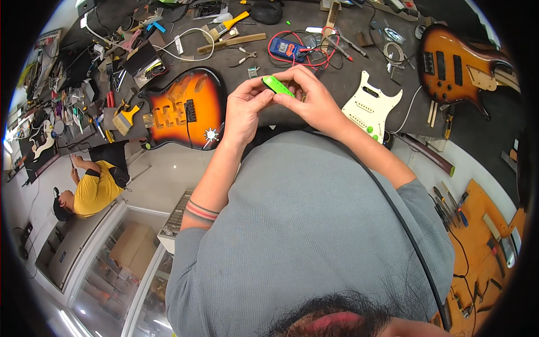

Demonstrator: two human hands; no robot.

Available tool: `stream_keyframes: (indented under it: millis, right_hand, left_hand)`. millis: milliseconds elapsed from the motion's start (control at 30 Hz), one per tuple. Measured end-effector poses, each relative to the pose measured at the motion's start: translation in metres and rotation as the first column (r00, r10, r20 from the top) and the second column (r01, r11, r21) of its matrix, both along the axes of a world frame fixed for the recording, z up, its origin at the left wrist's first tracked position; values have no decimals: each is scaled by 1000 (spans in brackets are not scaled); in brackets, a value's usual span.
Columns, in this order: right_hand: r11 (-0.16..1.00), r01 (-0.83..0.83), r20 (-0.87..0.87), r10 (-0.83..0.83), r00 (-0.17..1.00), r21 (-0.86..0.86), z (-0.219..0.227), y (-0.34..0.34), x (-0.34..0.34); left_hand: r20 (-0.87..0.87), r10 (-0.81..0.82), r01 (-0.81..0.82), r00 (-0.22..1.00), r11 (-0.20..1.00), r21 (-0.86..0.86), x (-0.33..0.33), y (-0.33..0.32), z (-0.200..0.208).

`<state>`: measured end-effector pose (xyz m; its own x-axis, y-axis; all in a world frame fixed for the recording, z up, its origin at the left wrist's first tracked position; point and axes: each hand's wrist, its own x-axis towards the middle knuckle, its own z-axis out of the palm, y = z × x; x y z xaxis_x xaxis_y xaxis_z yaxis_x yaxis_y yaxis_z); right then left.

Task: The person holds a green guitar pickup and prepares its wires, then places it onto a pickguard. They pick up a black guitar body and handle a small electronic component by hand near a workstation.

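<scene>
Pinching lime-green pickup cover (281,88) between both hands, over near side of dark workbench (340,78). Held at left end by thumb and fingers of left hand (244,109), at right end by thumb and fingers of right hand (311,96). Closed on cover with both; tilted, showing green outer face plus dark underside.

Logging left of grip: sunburst guitar body (209,109) with routed cavities, black bridge (191,110), white sun-shaped sticker (211,135). Further left, yellow-handled brush (129,117), then cluttered tools; well beyond those, co-worker in yellow shirt (96,189).

Logging right of grip: cream pickguard (364,102) with pickup slots and green knobs (370,130), near right forearm. Further right, sunburst guitar (441,48) with black pickups.

Logging beyond grip: small metal part (253,72) just past left fingers, pliers (243,57) past that, blue multimeter (283,49) with red and black leads almost straight ahead. Past pliers, wooden strip (238,41) and another yellow-handled paintbrush (229,24). Ahead and slightly right, guitar neck (332,18). Too small to identify: many loose bits around far left.
</scene>
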<state>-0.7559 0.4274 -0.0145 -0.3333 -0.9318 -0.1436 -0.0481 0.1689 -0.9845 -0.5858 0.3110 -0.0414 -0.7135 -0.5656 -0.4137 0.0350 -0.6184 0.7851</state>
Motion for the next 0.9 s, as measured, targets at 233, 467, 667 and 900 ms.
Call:
stream_keyframes:
  millis: [233, 467, 667, 900]
  right_hand:
    - [997, 49, -154, -59, 986, -67, 19, 7, 4]
    - [988, 48, -270, -86, 959, -144, 16, 6, 1]
    - [982, 8, -448, -93, 889, -188, 8, 5, -3]
    - [994, 98, -327, -109, 939, -50, -21, 35, -2]
  left_hand:
    - [-69, -4, 4, 998, 1000, 3, -3, 3, 0]
    - [-81, 26, -13, 996, 987, 157, -3, 8, 3]
    - [-166, 61, -25, 984, 978, 209, -4, 12, 6]
    - [-28, 42, -36, 999, 979, 201, 0, 2, -24]
